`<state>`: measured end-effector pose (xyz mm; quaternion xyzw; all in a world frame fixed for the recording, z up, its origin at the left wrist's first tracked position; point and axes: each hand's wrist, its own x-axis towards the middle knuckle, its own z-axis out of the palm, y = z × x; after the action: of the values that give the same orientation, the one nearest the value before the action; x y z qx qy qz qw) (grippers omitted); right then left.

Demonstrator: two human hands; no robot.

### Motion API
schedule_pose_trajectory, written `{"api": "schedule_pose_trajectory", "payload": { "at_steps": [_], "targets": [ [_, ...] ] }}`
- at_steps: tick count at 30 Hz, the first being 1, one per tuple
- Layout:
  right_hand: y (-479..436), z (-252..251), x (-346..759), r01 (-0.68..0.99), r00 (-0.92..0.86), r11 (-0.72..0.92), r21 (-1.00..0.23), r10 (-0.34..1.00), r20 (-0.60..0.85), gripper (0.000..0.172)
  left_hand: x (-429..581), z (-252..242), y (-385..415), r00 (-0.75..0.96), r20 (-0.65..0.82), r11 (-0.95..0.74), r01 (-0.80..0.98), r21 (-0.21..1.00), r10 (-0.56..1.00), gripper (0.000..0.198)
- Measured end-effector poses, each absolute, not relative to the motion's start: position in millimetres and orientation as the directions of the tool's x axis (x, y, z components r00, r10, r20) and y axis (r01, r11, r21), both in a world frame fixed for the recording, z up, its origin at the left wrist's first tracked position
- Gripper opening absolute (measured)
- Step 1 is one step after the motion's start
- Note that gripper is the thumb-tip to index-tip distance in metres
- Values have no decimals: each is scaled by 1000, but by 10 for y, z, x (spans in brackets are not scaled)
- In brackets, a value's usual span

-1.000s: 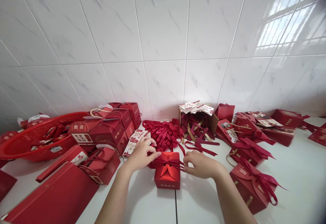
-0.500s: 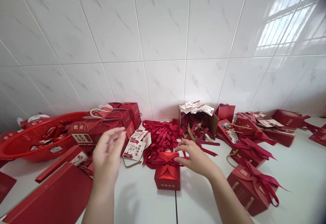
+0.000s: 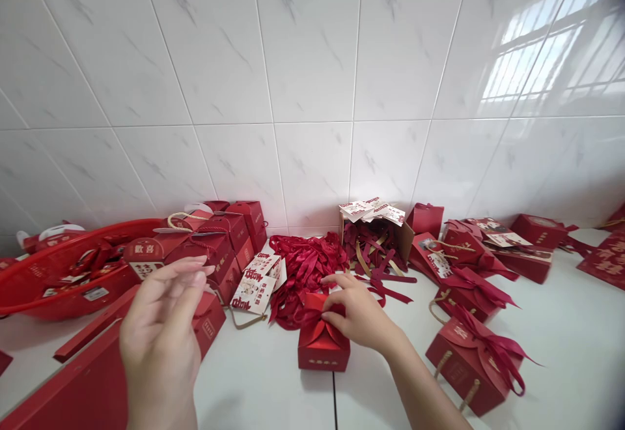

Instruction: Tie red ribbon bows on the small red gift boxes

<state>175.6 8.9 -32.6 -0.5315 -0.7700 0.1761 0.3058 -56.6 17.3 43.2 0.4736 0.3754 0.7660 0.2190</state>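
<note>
**While the right hand pinches a bow, the left hangs loose in the air**

From where I stand, the small red box [image 3: 322,346] sits on the white counter [image 3: 273,394], near the middle and close to the person. It stands upright, its folded top flaps meeting in a peak. The right hand [image 3: 359,316] rests on that top, thumb and fingers closed narrowly on the dark red ribbon bow [image 3: 311,318] tied across it.

The left hand [image 3: 161,332] is raised off the counter, well apart from the box and over to the left. Its fingers are spread and slightly curled, and it holds nothing I can see. Beneath it lies a large flat red box [image 3: 73,391].

Just behind the small box is a loose heap of red ribbons [image 3: 305,262], touching or nearly touching its back edge. Printed cards [image 3: 258,283] lie beside the heap on the left. Further back, against the tiled wall [image 3: 312,58], a cardboard carton [image 3: 405,238] lies tipped on its side with darker ribbon strips spilling out of it.

A red plastic basin [image 3: 29,290] holding more red items sits at the far left. To the right of the hands stand several red gift bags [image 3: 463,368] with rope handles and tied ribbons.
</note>
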Motion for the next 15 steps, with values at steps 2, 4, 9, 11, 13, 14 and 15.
{"api": "schedule_pose_trajectory", "payload": {
  "at_steps": [2, 4, 9, 11, 13, 14, 15],
  "targets": [
    [33, -234, 1847, 700, -219, 354, -620, 933, 285, 12, -548, 441, 171, -452, 561, -622, 18, 783, 693, 16],
    [7, -173, 1988, 706, -186, 321, -632, 944, 272, 12, -536, 448, 169, -456, 564, -625, 21, 780, 688, 16],
    [3, -146, 2541, 702, 256, 55, -710, 911, 324, 15, -556, 414, 185, -441, 558, -601, 50, 798, 703, 17],
    [-48, -126, 2735, 663, 602, -26, -748, 612, 513, 18, -562, 395, 201, -428, 540, -573, 61, 817, 724, 19],
    [-128, -86, 2844, 638, 752, 15, -770, 207, 626, 23, -552, 388, 217, -439, 536, -567, 69, 821, 721, 21],
    [-167, -65, 2866, 631, 768, 69, -773, 85, 635, 26, -541, 389, 223, -446, 538, -570, 73, 818, 715, 22],
    [-197, -49, 2870, 619, 778, 126, -775, 40, 627, 30, -527, 392, 227, -453, 540, -573, 74, 816, 710, 22]
  ]
}}
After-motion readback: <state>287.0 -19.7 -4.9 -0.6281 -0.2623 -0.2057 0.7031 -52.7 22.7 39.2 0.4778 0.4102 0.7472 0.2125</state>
